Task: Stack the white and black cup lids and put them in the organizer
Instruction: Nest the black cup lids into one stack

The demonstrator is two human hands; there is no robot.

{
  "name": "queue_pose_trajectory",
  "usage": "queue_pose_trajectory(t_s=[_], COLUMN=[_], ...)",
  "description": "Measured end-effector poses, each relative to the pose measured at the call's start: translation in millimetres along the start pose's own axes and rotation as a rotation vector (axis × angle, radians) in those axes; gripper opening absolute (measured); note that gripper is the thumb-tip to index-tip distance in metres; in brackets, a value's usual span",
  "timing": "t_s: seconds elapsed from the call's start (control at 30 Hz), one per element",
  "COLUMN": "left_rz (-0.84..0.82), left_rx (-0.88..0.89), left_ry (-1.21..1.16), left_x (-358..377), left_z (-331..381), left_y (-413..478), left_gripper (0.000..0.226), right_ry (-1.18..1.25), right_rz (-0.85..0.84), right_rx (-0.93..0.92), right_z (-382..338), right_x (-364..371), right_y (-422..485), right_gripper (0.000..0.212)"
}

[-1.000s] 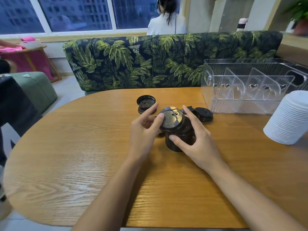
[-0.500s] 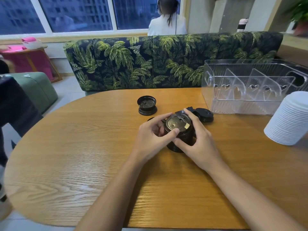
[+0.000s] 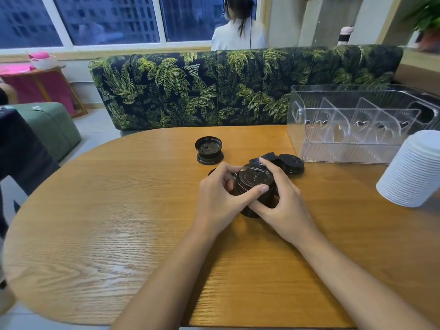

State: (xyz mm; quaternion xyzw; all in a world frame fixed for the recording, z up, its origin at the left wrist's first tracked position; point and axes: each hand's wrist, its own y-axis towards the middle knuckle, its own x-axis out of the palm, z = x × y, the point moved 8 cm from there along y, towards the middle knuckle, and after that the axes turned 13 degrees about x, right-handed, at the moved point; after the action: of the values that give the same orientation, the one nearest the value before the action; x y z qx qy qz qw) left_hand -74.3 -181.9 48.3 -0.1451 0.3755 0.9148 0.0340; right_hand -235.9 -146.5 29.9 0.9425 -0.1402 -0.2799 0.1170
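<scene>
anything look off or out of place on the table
One oddity: the black lid beyond the left hand sits hollow side up on another lid, unlike the black stack that both hands grip. A few loose black lids lie jumbled just beyond the right hand.

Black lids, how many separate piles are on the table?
3: one stack between left hand and right hand, a small pile farther left, a third pile beside the organizer. Others may hide behind the hands.

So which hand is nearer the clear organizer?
Right. The right hand grips the black lid stack front-left of the clear organizer; the left hand sits farther left.
</scene>
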Motion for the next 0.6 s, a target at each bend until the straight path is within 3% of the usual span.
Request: queue_pose_trajectory(t_s=[0.23, 0.37, 0.47, 0.6], left_rz=[-0.037, -0.019, -0.047, -0.326], left_rx=[-0.016, -0.001, 0.052, 0.079], left_ry=[0.011, -0.027, 0.198, 0.478], left_x=[1, -11, -20, -3], left_z=[-6, -8, -17, -36], left_y=[0, 4, 4, -1], left_gripper=[0.048, 0.033, 0.022, 0.029], right_ry=[-0.005, -0.019, -0.011, -0.02], right_rz=[0.016, 0.03, 0.051, 0.082], right_rx=[0.003, 0.01, 0.012, 0.021], right_z=[1, -1, -1, 1], right_x=[0, -1, -3, -6], right_y=[1, 1, 0, 1], right_gripper=[0.075, 0.078, 0.077, 0.077])
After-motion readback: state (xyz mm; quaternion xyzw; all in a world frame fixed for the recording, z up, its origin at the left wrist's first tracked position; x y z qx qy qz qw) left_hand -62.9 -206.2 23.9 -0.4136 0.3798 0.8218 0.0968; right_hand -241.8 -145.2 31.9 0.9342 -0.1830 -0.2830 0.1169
